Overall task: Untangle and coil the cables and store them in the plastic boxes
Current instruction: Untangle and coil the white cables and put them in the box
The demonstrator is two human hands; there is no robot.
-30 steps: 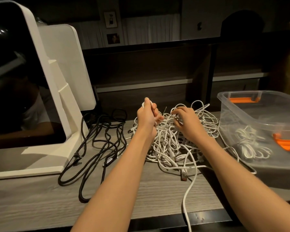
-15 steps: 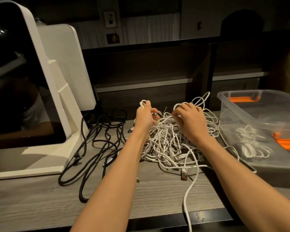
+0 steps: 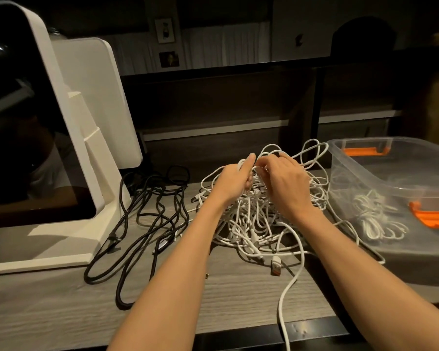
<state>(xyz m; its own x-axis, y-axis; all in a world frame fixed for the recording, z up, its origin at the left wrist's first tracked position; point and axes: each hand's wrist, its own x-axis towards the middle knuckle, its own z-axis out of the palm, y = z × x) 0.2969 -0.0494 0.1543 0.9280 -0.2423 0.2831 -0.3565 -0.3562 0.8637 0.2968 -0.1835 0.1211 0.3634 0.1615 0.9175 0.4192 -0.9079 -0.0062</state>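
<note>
Both my hands meet at the top of a tangled heap of thin white cables [image 3: 259,224] in the middle of the grey wood-grain worktop [image 3: 48,312]. My left hand [image 3: 232,182] grips strands at the crest of the heap, thumb raised, fingers curled into the wires. My right hand [image 3: 287,181] lies just beside it, almost touching, its fingers bent down over the same loops; whether they actually pinch a strand I cannot tell from this angle.

Nearest to me, one white cable [image 3: 285,305] trails from the heap over the front edge of the worktop. A flat plug with an orange tip [image 3: 276,267] lies at the near foot of the heap. Left of the heap, a loose sprawl of black cables [image 3: 142,224] spreads across the worktop, apart from the white ones, and runs back toward the base of a white-framed monitor with a dark screen [image 3: 23,122].

On the right, beside the heap, stands a clear plastic storage box with orange handle clips [image 3: 352,158]. A small bundle of white cable [image 3: 375,216] rests on its floor. Loops of the heap rise close to the box's near wall. Behind everything, a dark shelf unit [image 3: 238,97] crosses the background.
</note>
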